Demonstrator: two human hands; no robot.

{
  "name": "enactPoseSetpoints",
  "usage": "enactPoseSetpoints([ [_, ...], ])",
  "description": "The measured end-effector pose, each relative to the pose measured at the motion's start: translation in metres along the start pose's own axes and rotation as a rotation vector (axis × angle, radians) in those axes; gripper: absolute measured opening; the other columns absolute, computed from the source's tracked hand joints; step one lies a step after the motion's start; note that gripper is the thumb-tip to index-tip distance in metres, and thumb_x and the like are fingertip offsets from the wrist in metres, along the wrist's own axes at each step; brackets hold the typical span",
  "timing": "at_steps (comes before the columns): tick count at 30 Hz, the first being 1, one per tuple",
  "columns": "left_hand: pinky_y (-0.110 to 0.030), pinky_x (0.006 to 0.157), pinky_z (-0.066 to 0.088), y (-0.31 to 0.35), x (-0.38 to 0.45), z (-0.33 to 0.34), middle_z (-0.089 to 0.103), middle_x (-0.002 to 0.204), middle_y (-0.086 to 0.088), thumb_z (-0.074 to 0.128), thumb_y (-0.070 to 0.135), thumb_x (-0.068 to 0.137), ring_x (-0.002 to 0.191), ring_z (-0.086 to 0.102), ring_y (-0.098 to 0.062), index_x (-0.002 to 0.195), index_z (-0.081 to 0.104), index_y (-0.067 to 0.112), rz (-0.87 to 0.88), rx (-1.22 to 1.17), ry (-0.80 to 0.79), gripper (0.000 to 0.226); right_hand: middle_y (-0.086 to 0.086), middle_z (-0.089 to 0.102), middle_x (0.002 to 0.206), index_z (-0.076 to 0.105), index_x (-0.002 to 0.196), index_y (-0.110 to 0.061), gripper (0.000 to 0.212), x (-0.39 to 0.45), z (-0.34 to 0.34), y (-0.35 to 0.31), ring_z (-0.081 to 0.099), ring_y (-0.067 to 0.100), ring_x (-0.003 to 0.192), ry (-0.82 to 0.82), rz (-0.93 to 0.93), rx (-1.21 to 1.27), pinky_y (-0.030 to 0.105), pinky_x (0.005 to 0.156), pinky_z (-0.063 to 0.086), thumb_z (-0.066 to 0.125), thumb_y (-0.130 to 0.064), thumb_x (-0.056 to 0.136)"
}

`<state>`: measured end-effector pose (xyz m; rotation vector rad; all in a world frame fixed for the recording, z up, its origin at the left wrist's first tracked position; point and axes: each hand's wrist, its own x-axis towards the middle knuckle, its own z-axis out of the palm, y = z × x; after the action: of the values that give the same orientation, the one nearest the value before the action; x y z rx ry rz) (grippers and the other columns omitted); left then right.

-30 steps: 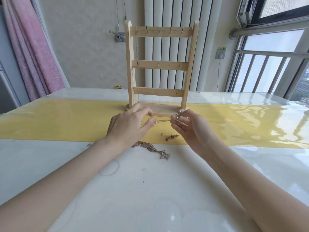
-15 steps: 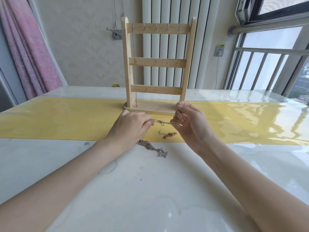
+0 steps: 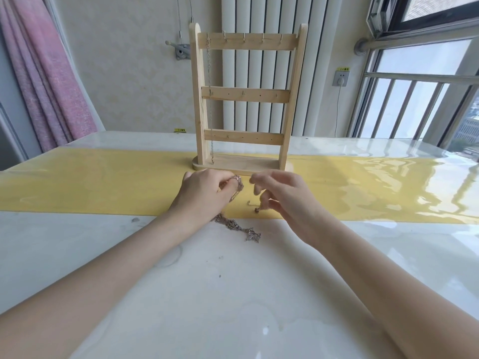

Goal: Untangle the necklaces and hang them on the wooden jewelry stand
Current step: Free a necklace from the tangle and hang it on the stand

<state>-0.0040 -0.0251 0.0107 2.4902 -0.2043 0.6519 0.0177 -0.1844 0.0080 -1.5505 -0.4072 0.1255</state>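
The wooden jewelry stand (image 3: pixel 245 95) is upright on the yellow runner, straight ahead. One thin silver necklace (image 3: pixel 209 99) hangs from its top-left hook down to the base. My left hand (image 3: pixel 204 193) pinches a bunched chain (image 3: pixel 237 185) at its fingertips. That chain drops to a tangled heap of necklaces (image 3: pixel 234 226) on the table by my left wrist. My right hand (image 3: pixel 283 196) hovers just right of the bunch, fingers loosely curled and holding nothing I can see. A short chain piece (image 3: pixel 255 207) lies under its fingertips.
The yellow runner (image 3: pixel 103 187) crosses a glossy white table (image 3: pixel 233 294). Behind the stand is a white radiator (image 3: pixel 259 16). A pink curtain (image 3: pixel 44 81) hangs at the left, a railed window (image 3: pixel 420 99) is at the right, and a wall socket (image 3: pixel 341 78) has a cord.
The chain stretched between both hands is now bunched at my left fingertips. My right hand has let go of it and its fingers have spread. The view has tilted up slightly.
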Motion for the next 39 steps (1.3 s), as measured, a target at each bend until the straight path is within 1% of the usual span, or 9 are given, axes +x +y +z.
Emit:
enactPoseSetpoints([
  [6, -0.03, 0.086, 0.03, -0.001, -0.002, 0.004, 0.057, 0.059, 0.008, 0.044, 0.03, 0.098, 0.072, 0.046, -0.019, 0.054, 0.043, 0.029, 0.055, 0.087, 0.012, 0.044, 0.004, 0.067, 0.075, 0.064, 0.083, -0.003, 0.008, -0.004, 0.007, 0.001, 0.05, 0.009, 0.056, -0.108, 0.014, -0.062, 0.019, 0.053, 0.039, 0.06, -0.003, 0.09],
  [13, -0.031, 0.088, 0.031, -0.005, -0.001, 0.005, 0.058, 0.064, 0.009, 0.039, 0.037, 0.098, 0.076, 0.049, -0.021, 0.07, 0.064, 0.02, 0.052, 0.11, 0.007, 0.041, 0.004, 0.053, 0.06, 0.059, 0.069, -0.008, 0.021, -0.003, 0.006, -0.002, 0.045, 0.011, 0.05, -0.046, 0.023, -0.02, 0.022, 0.052, 0.037, 0.059, -0.003, 0.09],
  [17, -0.037, 0.073, 0.043, -0.01, -0.001, 0.008, 0.067, 0.078, -0.008, 0.032, 0.047, 0.088, 0.078, 0.057, -0.03, 0.073, 0.063, 0.006, 0.036, 0.127, -0.021, 0.054, -0.001, 0.053, 0.051, 0.053, 0.067, -0.01, 0.024, -0.004, 0.006, -0.003, 0.038, 0.011, 0.042, 0.022, 0.079, -0.064, 0.016, 0.041, 0.03, 0.055, -0.002, 0.089],
  [20, -0.031, 0.064, 0.046, -0.006, -0.003, 0.005, 0.064, 0.064, 0.002, 0.035, 0.046, 0.089, 0.066, 0.059, -0.016, 0.072, 0.065, 0.01, -0.002, 0.084, -0.063, 0.05, 0.002, 0.062, 0.055, 0.054, 0.071, -0.012, 0.019, -0.004, 0.004, 0.0, 0.036, 0.005, 0.033, 0.043, 0.05, -0.299, 0.013, 0.039, 0.03, 0.057, -0.003, 0.088],
  [24, -0.017, 0.045, 0.026, -0.002, -0.004, 0.0, 0.045, 0.036, 0.013, 0.046, 0.029, 0.097, 0.041, 0.044, 0.0, 0.048, 0.047, 0.031, -0.066, -0.038, -0.038, 0.049, -0.002, 0.063, 0.057, 0.056, 0.077, -0.017, 0.014, -0.002, 0.005, 0.006, 0.048, 0.0, 0.041, 0.028, -0.128, -0.812, 0.012, 0.046, 0.036, 0.058, -0.006, 0.085],
  [28, -0.021, 0.055, 0.039, -0.011, 0.002, 0.0, 0.056, 0.054, 0.012, 0.043, 0.027, 0.099, 0.047, 0.047, -0.002, 0.07, 0.062, 0.03, -0.131, -0.163, -0.05, 0.035, 0.001, 0.062, 0.055, 0.058, 0.07, -0.013, 0.018, -0.002, 0.003, 0.001, 0.039, 0.004, 0.033, 0.124, -0.053, -0.467, 0.013, 0.041, 0.033, 0.061, -0.008, 0.088],
  [31, -0.02, 0.066, 0.043, -0.015, 0.002, 0.003, 0.062, 0.082, 0.011, 0.048, 0.012, 0.092, 0.072, 0.055, -0.01, 0.1, 0.065, 0.025, -0.129, -0.157, -0.134, 0.023, 0.001, 0.056, 0.049, 0.06, 0.073, -0.006, 0.018, -0.003, -0.002, -0.001, 0.039, 0.011, 0.037, 0.115, 0.066, -0.097, 0.017, 0.039, 0.031, 0.061, -0.007, 0.09],
  [34, -0.004, 0.068, 0.035, -0.008, -0.001, 0.004, 0.052, 0.103, 0.01, 0.052, -0.001, 0.082, 0.089, 0.05, 0.0, 0.094, 0.058, 0.028, -0.002, -0.217, -0.093, 0.031, 0.005, 0.056, 0.052, 0.059, 0.075, -0.004, 0.015, -0.004, -0.002, -0.002, 0.04, 0.011, 0.037, 0.063, 0.066, -0.08, 0.018, 0.038, 0.03, 0.06, -0.005, 0.09],
  [39, -0.022, 0.072, 0.048, 0.004, -0.004, 0.008, 0.064, 0.084, 0.013, 0.069, 0.008, 0.08, 0.075, 0.061, -0.002, 0.082, 0.06, 0.029, 0.001, -0.472, -0.161, 0.022, 0.005, 0.058, 0.05, 0.05, 0.089, -0.005, 0.011, -0.004, 0.005, 0.001, 0.04, 0.01, 0.033, 0.052, 0.083, -0.101, 0.018, 0.035, 0.028, 0.062, -0.005, 0.09],
])
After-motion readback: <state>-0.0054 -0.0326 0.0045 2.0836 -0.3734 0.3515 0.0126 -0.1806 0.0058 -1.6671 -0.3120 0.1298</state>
